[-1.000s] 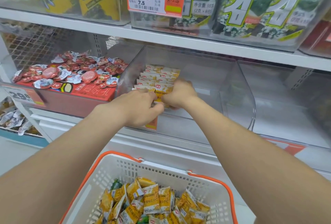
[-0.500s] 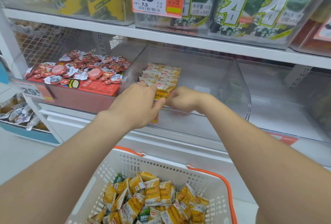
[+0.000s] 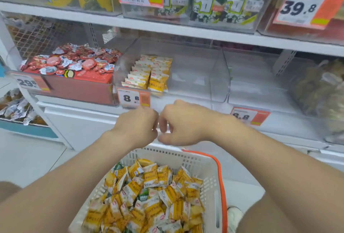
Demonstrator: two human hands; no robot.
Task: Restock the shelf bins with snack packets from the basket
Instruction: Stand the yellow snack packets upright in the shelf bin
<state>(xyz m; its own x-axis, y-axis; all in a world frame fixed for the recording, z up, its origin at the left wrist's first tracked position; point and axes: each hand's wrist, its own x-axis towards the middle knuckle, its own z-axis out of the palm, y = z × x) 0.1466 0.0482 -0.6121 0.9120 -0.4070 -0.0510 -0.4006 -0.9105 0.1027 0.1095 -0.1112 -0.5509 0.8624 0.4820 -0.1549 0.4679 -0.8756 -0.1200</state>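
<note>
Shelf bin (image 3: 214,76) barely stocked; both hands (image 3: 137,126) (image 3: 183,123) loosely curled, empty, next reaching into basket (image 3: 208,169) for packets (image 3: 149,191).

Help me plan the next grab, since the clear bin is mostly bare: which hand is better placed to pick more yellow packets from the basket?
Nearly even. Both the left hand and right hand hover empty above the basket. Slight edge to the left, which sits more directly over the yellow packets.
</note>
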